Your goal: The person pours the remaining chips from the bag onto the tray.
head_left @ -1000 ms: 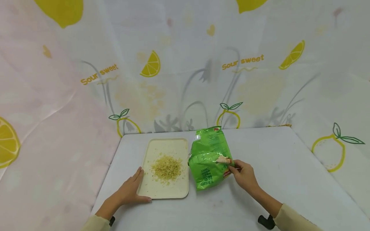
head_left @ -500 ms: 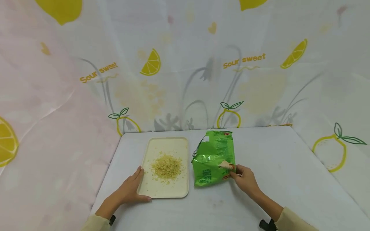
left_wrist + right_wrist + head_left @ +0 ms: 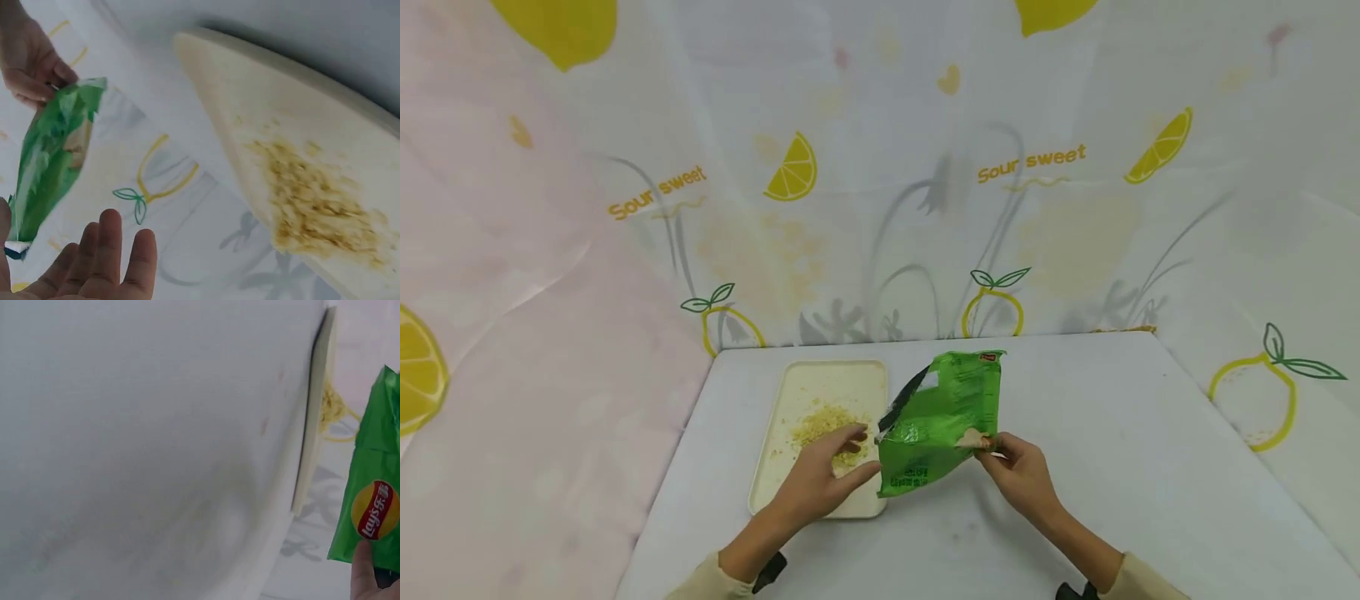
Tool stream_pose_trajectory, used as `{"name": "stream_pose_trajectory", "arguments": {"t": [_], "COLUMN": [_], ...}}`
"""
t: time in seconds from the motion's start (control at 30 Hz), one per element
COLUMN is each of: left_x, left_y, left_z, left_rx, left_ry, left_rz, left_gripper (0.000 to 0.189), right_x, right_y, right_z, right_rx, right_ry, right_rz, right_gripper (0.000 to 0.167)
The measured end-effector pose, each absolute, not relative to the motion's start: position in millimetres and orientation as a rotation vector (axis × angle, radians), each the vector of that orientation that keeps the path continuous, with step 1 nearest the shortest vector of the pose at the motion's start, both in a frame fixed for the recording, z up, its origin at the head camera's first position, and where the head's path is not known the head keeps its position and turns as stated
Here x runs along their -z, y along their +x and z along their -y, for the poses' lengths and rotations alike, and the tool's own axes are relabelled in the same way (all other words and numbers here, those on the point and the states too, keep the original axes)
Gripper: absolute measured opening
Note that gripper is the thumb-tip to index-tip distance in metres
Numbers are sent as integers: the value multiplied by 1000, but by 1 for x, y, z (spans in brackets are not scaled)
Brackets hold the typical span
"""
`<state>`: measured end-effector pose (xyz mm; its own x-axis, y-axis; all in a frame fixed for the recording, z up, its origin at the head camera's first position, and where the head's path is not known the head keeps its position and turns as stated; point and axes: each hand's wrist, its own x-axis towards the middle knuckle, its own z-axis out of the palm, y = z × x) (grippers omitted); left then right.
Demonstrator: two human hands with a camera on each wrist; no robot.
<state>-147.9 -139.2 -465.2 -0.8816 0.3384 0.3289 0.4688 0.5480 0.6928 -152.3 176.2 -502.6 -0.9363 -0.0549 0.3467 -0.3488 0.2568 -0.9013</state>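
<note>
A green Lay's chip bag is held up right of the tray, its torn dark mouth facing left. My right hand pinches its right edge; in the right wrist view a finger lies by the logo on the bag. Over the tray's front right part, my left hand reaches toward the bag with fingers spread and holds nothing. In the left wrist view a gap shows between its fingers and most of the bag. Crushed chips lie heaped on the cream tray, partly hidden by my left hand.
A white-covered table carries the tray on its left side. Behind it hangs a lemon-printed curtain, and a pinkish sheet closes off the left.
My left hand has left the tray's left edge and moved right, over the tray to beside the bag. The bag, still pinched by my right hand, has shifted and tilted its mouth leftward.
</note>
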Motion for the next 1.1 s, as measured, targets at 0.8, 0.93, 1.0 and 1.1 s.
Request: {"name": "stream_pose_trajectory", "arguments": {"t": [0.8,0.93,1.0,1.1], "left_x": [466,473,474,476], "left_y": [-141,-145,-148,-152], "left_z": [68,69,72,76], "left_rx": [1186,1279,1397,1550], "left_ry": [-770,-675,-619,-524], "left_rz": [2131,2136,2200,2323], "left_gripper": [12,18,25,35], "right_x": [509,509,507,506], "right_y": [-149,-146,-145,-145], "right_z": [-164,-166,-166,-168], "right_rx": [-1211,-1243,-1271,-1308], "right_ry": [384,392,412,448], "right_rz": [2068,2048,2035,2031], "right_gripper": [16,17,17,20]}}
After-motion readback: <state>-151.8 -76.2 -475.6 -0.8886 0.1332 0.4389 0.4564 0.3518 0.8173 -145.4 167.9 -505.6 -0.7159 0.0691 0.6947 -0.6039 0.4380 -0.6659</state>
